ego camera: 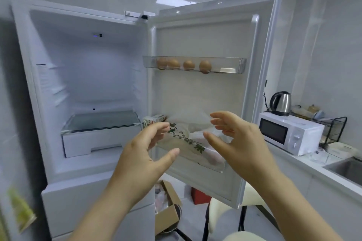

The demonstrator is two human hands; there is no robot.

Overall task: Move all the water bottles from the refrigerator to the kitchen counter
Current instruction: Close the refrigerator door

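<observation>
The white refrigerator (pixel 88 76) stands with its door (pixel 205 35) swung wide to the right. Its main compartment holds only a glass shelf over a white drawer (pixel 98 133); no water bottle shows anywhere. My left hand (pixel 145 154) and my right hand (pixel 241 143) are raised in front of the door's lower bin (pixel 211 162), fingers spread, holding nothing. Between them lies a plastic bag with green print (pixel 188 141) in that bin. The kitchen counter (pixel 313 164) runs along the right wall.
Eggs (pixel 184 64) sit in the door's upper rack. A carton (pixel 154 119) stands behind my left hand. On the counter are a white microwave (pixel 290 135) with a steel kettle (pixel 280 103) on top, a dish rack (pixel 329 123) and a sink (pixel 346 170). Below, a cardboard box (pixel 168 207) and a stool (pixel 235 219).
</observation>
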